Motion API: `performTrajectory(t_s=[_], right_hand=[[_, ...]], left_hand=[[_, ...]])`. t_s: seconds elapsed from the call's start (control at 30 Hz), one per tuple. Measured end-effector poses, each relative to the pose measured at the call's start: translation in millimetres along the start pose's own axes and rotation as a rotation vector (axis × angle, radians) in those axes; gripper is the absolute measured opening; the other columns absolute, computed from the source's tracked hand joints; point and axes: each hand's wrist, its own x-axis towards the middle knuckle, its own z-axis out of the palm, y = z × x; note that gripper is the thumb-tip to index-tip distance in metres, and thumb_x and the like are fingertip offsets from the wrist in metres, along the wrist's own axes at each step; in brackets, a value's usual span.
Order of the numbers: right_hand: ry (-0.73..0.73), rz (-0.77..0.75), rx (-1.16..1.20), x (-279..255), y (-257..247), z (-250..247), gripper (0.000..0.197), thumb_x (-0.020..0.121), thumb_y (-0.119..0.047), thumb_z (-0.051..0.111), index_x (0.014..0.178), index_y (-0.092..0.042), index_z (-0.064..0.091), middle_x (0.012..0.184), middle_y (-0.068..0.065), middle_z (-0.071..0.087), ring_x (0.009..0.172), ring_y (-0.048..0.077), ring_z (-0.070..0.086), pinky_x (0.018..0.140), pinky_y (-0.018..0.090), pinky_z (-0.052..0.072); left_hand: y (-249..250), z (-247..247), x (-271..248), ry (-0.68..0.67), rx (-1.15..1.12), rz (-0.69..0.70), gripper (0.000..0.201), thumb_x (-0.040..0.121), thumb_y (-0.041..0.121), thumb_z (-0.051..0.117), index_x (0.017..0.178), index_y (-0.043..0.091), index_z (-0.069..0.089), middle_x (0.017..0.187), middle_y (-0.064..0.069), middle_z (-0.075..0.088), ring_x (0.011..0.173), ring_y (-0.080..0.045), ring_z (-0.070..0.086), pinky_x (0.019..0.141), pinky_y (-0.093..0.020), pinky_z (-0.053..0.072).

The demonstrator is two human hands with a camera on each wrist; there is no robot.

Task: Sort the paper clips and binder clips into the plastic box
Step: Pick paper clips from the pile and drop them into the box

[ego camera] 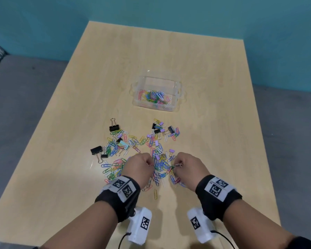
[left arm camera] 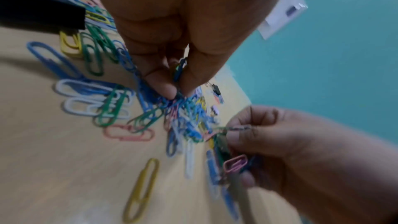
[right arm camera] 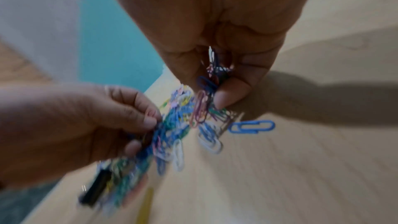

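Coloured paper clips [ego camera: 158,162] lie heaped on the wooden table [ego camera: 196,51], mixed with black binder clips [ego camera: 96,150] and lilac ones [ego camera: 157,142]. My left hand [ego camera: 142,164] has its fingers curled and pinches paper clips [left arm camera: 180,69] at the heap's left side. My right hand [ego camera: 183,163] pinches a small bunch of paper clips [right arm camera: 210,81] at the right side. Both hands hover just over the pile, a few centimetres apart. The clear plastic box [ego camera: 178,92] stands farther back, with several paper clips inside.
A single yellow paper clip [ego camera: 155,193] lies nearest me, and a blue one [right arm camera: 251,126] lies by my right hand. More clips spread to the left around a large black binder clip [ego camera: 114,127]. Teal wall behind; grey seating flanks the table.
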Motion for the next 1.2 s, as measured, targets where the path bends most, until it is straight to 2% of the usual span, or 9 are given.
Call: performTrajectory(t_s=[0.07, 0.2, 0.33, 0.47, 0.77, 0.83, 0.9, 1.0, 1.2], right_hand=[[-0.046, 0.081, 0.22, 0.4, 1.6, -8.5, 0.013, 0.077, -0.006, 0.057, 0.072, -0.018, 0.057, 0.068, 0.003, 0.059, 0.056, 0.024, 0.064, 0.06, 0.048, 0.058], [-0.121, 0.149, 0.509, 4.9, -2.3, -28.9, 0.01, 0.082, 0.0, 0.063, 0.078, -0.007, 0.058, 0.061, -0.004, 0.063, 0.048, 0.023, 0.06, 0.059, 0.042, 0.049], [-0.136, 0.159, 0.872, 19.1, -26.7, -50.8, 0.016, 0.085, 0.008, 0.061, 0.08, -0.007, 0.055, 0.061, 0.004, 0.061, 0.043, 0.015, 0.057, 0.039, 0.024, 0.046], [-0.119, 0.114, 1.087, 54.0, -58.6, -80.4, 0.017, 0.087, 0.007, 0.058, 0.079, -0.008, 0.054, 0.059, 0.007, 0.061, 0.047, 0.012, 0.06, 0.04, 0.022, 0.05], [0.126, 0.083, 0.854, 143.8, -119.9, -112.5, 0.019, 0.086, 0.003, 0.063, 0.074, -0.01, 0.054, 0.083, 0.015, 0.057, 0.06, 0.025, 0.059, 0.046, 0.026, 0.053], [0.168, 0.071, 0.755, 156.2, -128.2, -112.3, 0.016, 0.084, 0.001, 0.066, 0.075, -0.009, 0.056, 0.086, 0.015, 0.058, 0.064, 0.029, 0.062, 0.055, 0.034, 0.058], [0.17, 0.058, 0.666, 161.9, -133.0, -111.2, 0.009, 0.083, -0.003, 0.068, 0.08, -0.007, 0.061, 0.087, 0.014, 0.059, 0.074, 0.029, 0.066, 0.067, 0.042, 0.06], [0.15, 0.063, 0.567, 155.2, -133.1, -114.1, 0.002, 0.088, -0.01, 0.064, 0.087, -0.009, 0.063, 0.09, 0.01, 0.058, 0.076, 0.024, 0.063, 0.068, 0.039, 0.06], [0.224, -0.029, 0.5, 109.1, -85.5, -113.5, 0.018, 0.091, -0.014, 0.058, 0.108, -0.012, 0.063, 0.095, 0.005, 0.062, 0.085, 0.019, 0.062, 0.074, 0.038, 0.059]], left_hand=[[-0.9, -7.4, 1.2, -0.048, -0.248, -0.104, 0.014, 0.076, 0.006, 0.064, 0.07, 0.018, 0.065, 0.067, 0.001, 0.063, 0.061, -0.019, 0.065, 0.055, -0.027, 0.05], [-0.3, -27.0, 5.3, -0.12, -0.617, -0.204, 0.017, 0.075, -0.007, 0.068, 0.067, 0.009, 0.066, 0.065, -0.006, 0.061, 0.051, -0.016, 0.059, 0.068, -0.039, 0.058], [13.5, -57.0, 23.7, -0.139, -0.82, -0.21, 0.016, 0.078, -0.01, 0.066, 0.071, 0.005, 0.064, 0.063, -0.007, 0.059, 0.048, -0.018, 0.055, 0.054, -0.029, 0.05], [39.4, -93.3, 64.4, -0.068, -0.88, -0.139, 0.016, 0.079, -0.011, 0.065, 0.072, 0.003, 0.062, 0.068, -0.009, 0.057, 0.054, -0.017, 0.055, 0.048, -0.02, 0.052], [99.2, -134.6, 156.2, 0.127, -0.574, 0.012, 0.021, 0.077, -0.008, 0.066, 0.065, 0.008, 0.059, 0.063, -0.009, 0.058, 0.044, -0.014, 0.055, 0.062, -0.033, 0.058], [105.6, -132.1, 165.1, 0.124, -0.516, 0.036, 0.019, 0.077, -0.005, 0.067, 0.068, 0.01, 0.061, 0.062, -0.008, 0.059, 0.043, -0.014, 0.058, 0.063, -0.034, 0.058], [107.3, -128.5, 168.2, 0.097, -0.506, 0.063, 0.01, 0.08, 0.001, 0.069, 0.082, 0.01, 0.065, 0.069, -0.007, 0.061, 0.054, -0.019, 0.063, 0.067, -0.033, 0.057], [99.7, -129.8, 165.5, 0.098, -0.582, 0.065, 0.02, 0.084, 0.006, 0.067, 0.103, 0.005, 0.065, 0.084, -0.004, 0.061, 0.067, -0.015, 0.062, 0.072, -0.031, 0.058], [54.2, -143.5, 117.7, 0.168, -0.753, 0.036, 0.01, 0.088, 0.001, 0.059, 0.096, 0.005, 0.064, 0.086, -0.011, 0.061, 0.081, -0.023, 0.062, 0.073, -0.03, 0.06]])
